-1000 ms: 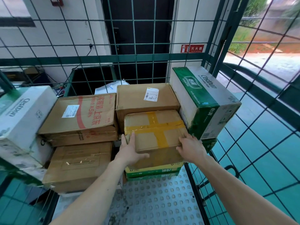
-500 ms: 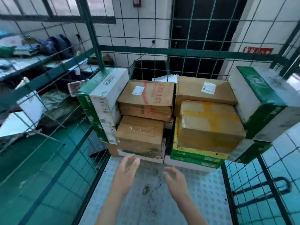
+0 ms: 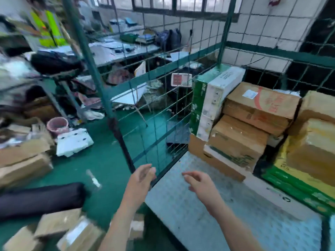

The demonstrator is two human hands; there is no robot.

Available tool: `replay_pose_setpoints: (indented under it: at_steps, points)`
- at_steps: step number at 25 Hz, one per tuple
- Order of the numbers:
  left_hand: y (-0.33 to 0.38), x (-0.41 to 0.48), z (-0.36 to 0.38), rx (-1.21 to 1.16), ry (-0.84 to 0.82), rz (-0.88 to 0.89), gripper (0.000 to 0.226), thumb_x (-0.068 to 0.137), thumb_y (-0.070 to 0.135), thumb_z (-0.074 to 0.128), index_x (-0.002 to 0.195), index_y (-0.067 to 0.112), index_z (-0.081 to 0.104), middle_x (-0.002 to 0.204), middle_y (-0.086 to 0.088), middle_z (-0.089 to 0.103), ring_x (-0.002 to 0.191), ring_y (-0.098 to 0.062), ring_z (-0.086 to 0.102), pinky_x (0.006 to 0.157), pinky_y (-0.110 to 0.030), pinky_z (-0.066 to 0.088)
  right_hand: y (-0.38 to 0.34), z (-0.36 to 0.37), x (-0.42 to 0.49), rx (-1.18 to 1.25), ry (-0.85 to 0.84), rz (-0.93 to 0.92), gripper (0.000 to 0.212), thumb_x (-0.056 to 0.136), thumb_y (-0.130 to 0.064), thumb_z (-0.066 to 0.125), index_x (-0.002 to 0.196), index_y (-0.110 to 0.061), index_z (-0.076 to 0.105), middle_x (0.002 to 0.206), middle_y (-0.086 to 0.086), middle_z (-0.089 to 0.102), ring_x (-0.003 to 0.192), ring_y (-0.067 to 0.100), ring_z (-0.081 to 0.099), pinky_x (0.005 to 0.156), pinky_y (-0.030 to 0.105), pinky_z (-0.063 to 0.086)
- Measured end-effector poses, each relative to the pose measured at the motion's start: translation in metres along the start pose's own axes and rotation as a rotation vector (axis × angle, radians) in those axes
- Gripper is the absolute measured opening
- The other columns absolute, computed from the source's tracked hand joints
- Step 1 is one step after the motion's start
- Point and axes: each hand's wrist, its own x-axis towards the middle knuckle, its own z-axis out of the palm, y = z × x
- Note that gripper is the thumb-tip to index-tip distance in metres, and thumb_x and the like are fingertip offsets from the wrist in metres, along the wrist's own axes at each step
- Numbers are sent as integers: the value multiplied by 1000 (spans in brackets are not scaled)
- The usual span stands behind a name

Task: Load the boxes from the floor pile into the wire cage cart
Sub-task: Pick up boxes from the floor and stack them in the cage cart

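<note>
The green wire cage cart (image 3: 159, 109) stands to the right, its perforated metal floor (image 3: 226, 214) bare at the front. Several boxes are stacked at its back: a green-and-white carton (image 3: 215, 98), a brown box with red print (image 3: 261, 105), a brown box (image 3: 237, 142) under it, and a yellow-taped brown box (image 3: 315, 151) at far right. My left hand (image 3: 141, 178) and my right hand (image 3: 199, 183) hover empty, fingers relaxed, near the cart's front left corner. Cardboard boxes of the floor pile (image 3: 59, 230) lie at bottom left.
More flattened cardboard (image 3: 23, 160) lies at far left on the green floor. A white foam tray (image 3: 74, 142), a pink bucket (image 3: 57, 125) and a dark roll (image 3: 41, 198) sit nearby. Cluttered metal shelves (image 3: 116, 51) stand behind the cage wall.
My hands let go of the yellow-taped box, now resting on the stack, and pulled back empty. My view swung left toward the floor pile.
</note>
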Motion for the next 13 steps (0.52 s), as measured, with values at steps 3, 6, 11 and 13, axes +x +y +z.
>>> replay_pose_setpoints:
  at_steps: [3,6,11,13]
  points:
    - [-21,-39,-82,-23,148,14,27,94,53,62,111,32,64,101,12,76,98,-10,72,93,-47,57,-18,75,-18,-3,-147,-61,10,100,-23,61,98,-24,71,105,-6,72,100,15,67,97,40,52]
    - [-42,-78,-149,-32,284,27,41,83,66,61,111,37,64,100,19,75,96,-5,72,96,-47,54,-32,145,-32,-52,-286,-116,11,98,-19,63,100,-22,74,98,-6,74,92,13,65,87,34,54]
    - [-77,-123,-220,-179,500,-48,22,95,48,61,111,33,64,107,6,74,104,-16,70,91,-46,56,-51,232,-50,-148,-524,-161,12,98,-22,63,99,-26,75,99,-13,74,90,7,66,89,35,55]
    - [-96,-131,-236,-256,593,-101,25,95,43,62,114,27,65,112,1,73,104,-18,71,88,-43,56,-52,259,-49,-191,-602,-140,13,98,-22,62,102,-26,74,104,-12,73,98,4,66,92,34,55]
